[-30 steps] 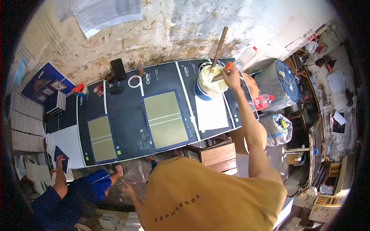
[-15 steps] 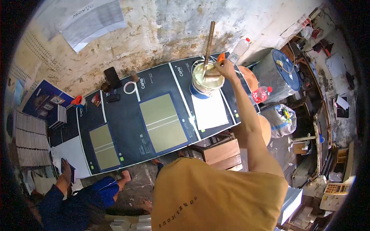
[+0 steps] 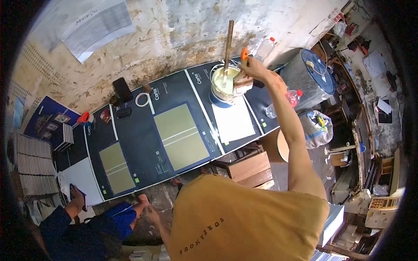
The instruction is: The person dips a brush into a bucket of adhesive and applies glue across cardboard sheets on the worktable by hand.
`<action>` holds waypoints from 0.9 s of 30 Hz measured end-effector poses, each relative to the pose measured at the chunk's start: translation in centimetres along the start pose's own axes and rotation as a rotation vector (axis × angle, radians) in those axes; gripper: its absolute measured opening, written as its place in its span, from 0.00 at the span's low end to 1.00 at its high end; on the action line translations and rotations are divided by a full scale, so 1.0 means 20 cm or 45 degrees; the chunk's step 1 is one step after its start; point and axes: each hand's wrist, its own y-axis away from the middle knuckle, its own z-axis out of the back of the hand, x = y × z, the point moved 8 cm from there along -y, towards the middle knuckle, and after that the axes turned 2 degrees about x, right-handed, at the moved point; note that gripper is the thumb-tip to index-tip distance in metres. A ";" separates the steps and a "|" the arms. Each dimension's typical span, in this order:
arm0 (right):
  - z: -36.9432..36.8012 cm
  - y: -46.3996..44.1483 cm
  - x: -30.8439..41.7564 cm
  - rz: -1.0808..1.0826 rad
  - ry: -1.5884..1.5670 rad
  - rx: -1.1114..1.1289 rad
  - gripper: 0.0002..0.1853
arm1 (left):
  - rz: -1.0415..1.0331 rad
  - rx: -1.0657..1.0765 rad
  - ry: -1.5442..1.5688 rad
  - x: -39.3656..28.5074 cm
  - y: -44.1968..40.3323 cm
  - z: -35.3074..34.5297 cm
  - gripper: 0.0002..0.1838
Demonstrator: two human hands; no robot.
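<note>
Over to the right-hand rim of the bucket goes the brush, farther across than half a second ago, when it sat nearer the middle of the pale contents. Biggest first: the dark-covered table runs out left of the bucket, "Carta" printed repeatedly along it, the smaller print too fine to read. Beyond the bucket's right side stands the drum, partly behind the forearm. Left of the bucket lie two greenish boards; just in front of it, a white sheet. High to its left, the wall paper shows "ARVIN", the ending harder to make out. A red-labelled bottle, right of the bucket, is cut across by that arm, its lettering unreadable. Up from the bucket pokes a stick, its lower end lost inside. Right hand, fingers closed around the orange-handled brush, bristle contact unclear; left hand, well below and left of the bucket, too blurred to tell its grip.
</note>
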 end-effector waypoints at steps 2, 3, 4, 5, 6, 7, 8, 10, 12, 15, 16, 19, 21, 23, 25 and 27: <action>0.03 0.00 0.15 0.077 0.029 0.070 0.25 | -0.037 0.156 0.215 -0.11 -0.13 -0.07 0.19; 0.05 0.03 0.28 0.149 0.074 0.046 0.24 | -0.046 0.237 0.323 -0.16 -0.20 -0.11 0.19; 0.05 0.06 0.43 0.224 0.113 0.026 0.24 | -0.080 0.301 0.218 -0.52 -0.22 -0.08 0.18; 0.02 0.07 0.54 0.300 0.148 0.005 0.25 | -0.120 0.363 0.115 -0.95 -0.23 -0.04 0.18; -0.10 0.03 0.58 0.372 0.184 0.045 0.25 | -0.052 0.481 0.172 -1.03 -0.26 -0.12 0.16; -0.15 0.10 0.75 0.396 0.190 0.046 0.27 | 0.022 0.595 0.223 -1.11 -0.29 -0.20 0.13; -0.24 0.15 0.86 0.454 0.207 0.077 0.27 | -0.181 0.623 0.119 -1.28 -0.31 -0.24 0.15; -0.48 0.22 1.03 0.615 0.198 0.064 0.27 | -0.572 0.656 -0.048 -1.54 -0.30 -0.34 0.22; -0.70 0.28 1.21 0.754 0.147 0.023 0.30 | -0.802 0.711 -0.139 -1.66 -0.26 -0.49 0.33; -0.86 0.38 1.43 0.836 -0.066 -0.038 0.30 | -0.803 0.828 -0.442 -1.79 -0.20 -0.60 0.49; -0.84 0.41 1.48 0.805 -0.192 -0.071 0.24 | -0.777 0.865 -0.579 -1.79 -0.19 -0.62 0.53; -0.98 0.39 1.45 0.657 -0.401 -0.020 0.19 | -0.661 0.991 -0.696 -1.72 -0.19 -0.67 0.61; -1.12 0.39 1.30 0.484 -0.556 -0.132 0.15 | -0.663 0.982 -0.700 -1.71 -0.19 -0.66 0.61; -1.33 0.36 1.05 0.264 -0.528 -0.084 0.15 | -0.689 0.957 -0.714 -1.72 -0.19 -0.65 0.61; -1.31 0.37 0.76 0.106 -0.693 -0.162 0.15 | -0.731 0.910 -0.737 -1.72 -0.21 -0.65 0.61; -1.05 0.43 0.67 -0.089 -0.304 -0.142 0.15 | -0.778 0.879 -0.756 -1.74 -0.21 -0.64 0.60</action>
